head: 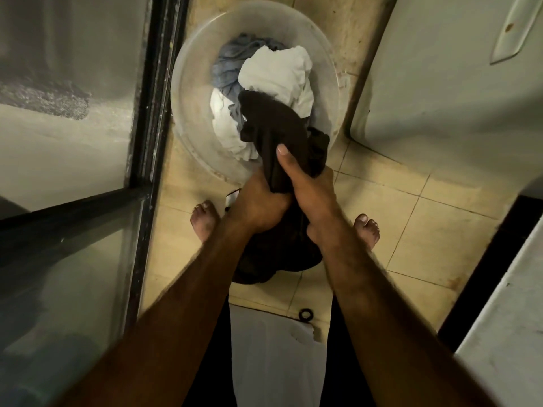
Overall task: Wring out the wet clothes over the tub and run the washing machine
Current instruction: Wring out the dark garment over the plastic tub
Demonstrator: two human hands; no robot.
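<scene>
Two hands (258, 202) (313, 192), two feet (204, 221) (367, 230), one tub (183, 83)

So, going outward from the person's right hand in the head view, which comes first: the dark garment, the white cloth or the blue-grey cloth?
1. The dark garment: gripped by the right hand itself, and by the left hand.
2. The white cloth: in the middle of the tub, just beyond.
3. The blue-grey cloth: at the tub's far left, behind the white cloth.

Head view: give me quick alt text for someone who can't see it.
A person's left hand and right hand grip a dark garment side by side at the near rim of a round translucent tub on a tiled floor. White clothes and a blue cloth lie heaped in the tub.
</scene>
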